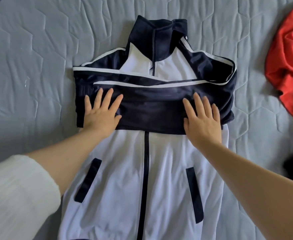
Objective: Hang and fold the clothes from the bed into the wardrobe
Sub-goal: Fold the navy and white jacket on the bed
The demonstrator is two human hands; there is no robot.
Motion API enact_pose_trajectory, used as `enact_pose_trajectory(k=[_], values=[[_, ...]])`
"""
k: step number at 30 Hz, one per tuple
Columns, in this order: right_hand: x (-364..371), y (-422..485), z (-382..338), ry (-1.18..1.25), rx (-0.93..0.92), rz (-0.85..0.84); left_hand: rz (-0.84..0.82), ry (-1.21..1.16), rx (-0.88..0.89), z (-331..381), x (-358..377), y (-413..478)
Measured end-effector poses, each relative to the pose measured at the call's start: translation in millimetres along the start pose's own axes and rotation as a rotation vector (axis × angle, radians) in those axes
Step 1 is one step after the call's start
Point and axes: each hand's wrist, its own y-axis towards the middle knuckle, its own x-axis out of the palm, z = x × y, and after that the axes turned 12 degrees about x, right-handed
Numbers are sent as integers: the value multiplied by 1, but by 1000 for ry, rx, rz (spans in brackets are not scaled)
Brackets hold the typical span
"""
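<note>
From the head view, we see the jacket (125, 170), white in the body with dark navy shoulders, lying front up on the bed (38, 49), zip (146, 170) closed and collar (159, 32) pointing away from us. Both dark sleeves (151, 108) are folded across the chest, one over the other. Our left hand (100, 111) and right hand (202, 115) lie flat on that band of sleeves, well apart. Neither hand has a grip on anything: the fingers are straight and spread, pressing the cloth down. We judge the fold to be partway done, with the lower half not yet brought up, and the wardrobe is out of view. The fabric looks smooth and shiny, so the sleeves could slide apart once we lift our palms. The fold at the right shoulder bulges and the collar sits crumpled on that side. Both could leave a lopsided bundle if we fold over them without smoothing first. The wrinkles between the pocket (88, 179) and the zip could also get pressed in. A red garment (289, 58) lies loose at the bed's right edge, near enough to be dragged along by a wide sweep. We can read no brand, label or writing on the jacket, only white stripes along the sleeves.
</note>
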Motion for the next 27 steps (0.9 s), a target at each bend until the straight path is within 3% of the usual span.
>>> enact_pose_trajectory(k=[3, 5, 7, 12, 19, 23, 27], values=[[5, -56, -8, 56, -129, 54, 460, -69, 167, 40, 7, -44], [10, -95, -14, 78, -146, -22, 548, -146, 283, 64, 19, -83], [16, -132, -20, 100, -167, -110, 461, -192, 358, 81, 33, -122], [29, -211, -25, 124, -279, -251, 40, -288, 509, 102, 72, -201], [47, -286, -24, -81, -357, -371, -345, 91, 701, 94, 116, -251], [49, -295, -29, -173, -343, -552, -334, 162, 609, 104, 127, -266], [63, -295, -29, -263, -350, -591, -200, 232, 562, 104, 125, -265]])
